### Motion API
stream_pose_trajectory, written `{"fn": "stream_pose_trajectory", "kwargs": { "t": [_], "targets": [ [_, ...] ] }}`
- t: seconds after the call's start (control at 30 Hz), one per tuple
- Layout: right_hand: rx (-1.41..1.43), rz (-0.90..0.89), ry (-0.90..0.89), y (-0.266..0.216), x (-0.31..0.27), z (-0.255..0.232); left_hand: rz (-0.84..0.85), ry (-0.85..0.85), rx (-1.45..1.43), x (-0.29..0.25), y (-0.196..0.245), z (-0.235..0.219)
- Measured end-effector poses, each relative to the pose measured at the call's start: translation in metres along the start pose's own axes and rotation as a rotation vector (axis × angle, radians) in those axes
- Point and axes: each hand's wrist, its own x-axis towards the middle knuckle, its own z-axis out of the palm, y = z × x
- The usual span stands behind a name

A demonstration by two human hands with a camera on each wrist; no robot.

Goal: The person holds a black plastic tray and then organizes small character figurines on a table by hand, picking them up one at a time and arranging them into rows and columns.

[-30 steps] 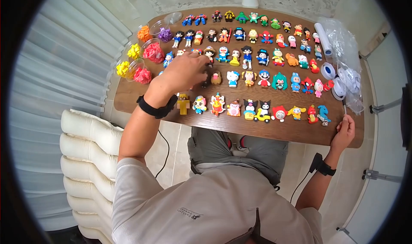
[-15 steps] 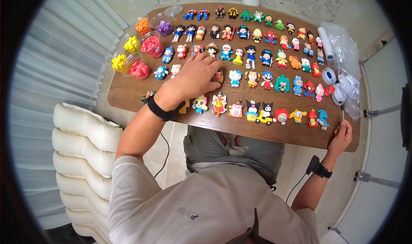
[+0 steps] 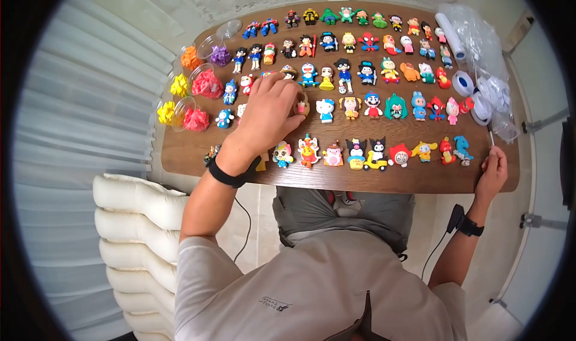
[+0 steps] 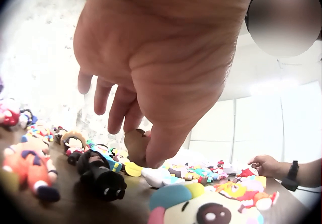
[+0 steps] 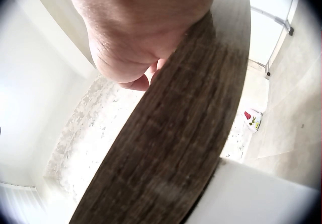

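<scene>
My left hand (image 3: 271,114) is over the left part of the table, palm down. Thumb and fingertips pinch a small brown figurine (image 4: 136,147); in the head view the brown figurine (image 3: 303,108) shows a red patch on its front. A white Hello Kitty figurine (image 3: 325,110) stands just right of it, and a black-clad figurine (image 4: 100,176) lies near the fingers in the left wrist view. At the table's right edge, my right hand (image 3: 494,170) holds a thin pale stick (image 3: 492,138) between thumb and fingers.
Rows of small cartoon figurines (image 3: 372,105) cover the wooden table (image 3: 360,182). Clear cups with red pieces (image 3: 207,84) and other coloured pieces stand at the left. Tape rolls (image 3: 462,83), a white roll (image 3: 450,36) and clear plastic bags (image 3: 477,47) lie at the right.
My left hand has moved from above the figurines to the brown one, with thumb and fingers now closed on it. The head view has shifted slightly; my right hand stays at the table edge.
</scene>
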Motion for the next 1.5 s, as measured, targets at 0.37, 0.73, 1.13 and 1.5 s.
{"fn": "stream_pose_trajectory", "kwargs": {
  "t": [0.37, 0.73, 1.13, 1.5],
  "targets": [
    [0.018, -0.016, -0.014, 0.003, 0.000, -0.003, 0.007, 0.229, -0.052, -0.001, 0.007, -0.018],
    [0.029, 0.014, -0.015, 0.019, 0.004, -0.010, -0.090, 0.172, -2.270, -0.031, 0.003, -0.020],
    [0.040, -0.002, -0.024, 0.016, 0.003, -0.008, 0.045, -0.050, 0.005, 0.000, 0.013, -0.020],
    [0.028, 0.002, -0.010, 0.007, 0.001, -0.006, 0.048, -0.186, 0.115, 0.004, 0.003, 0.008]
  ]
}}
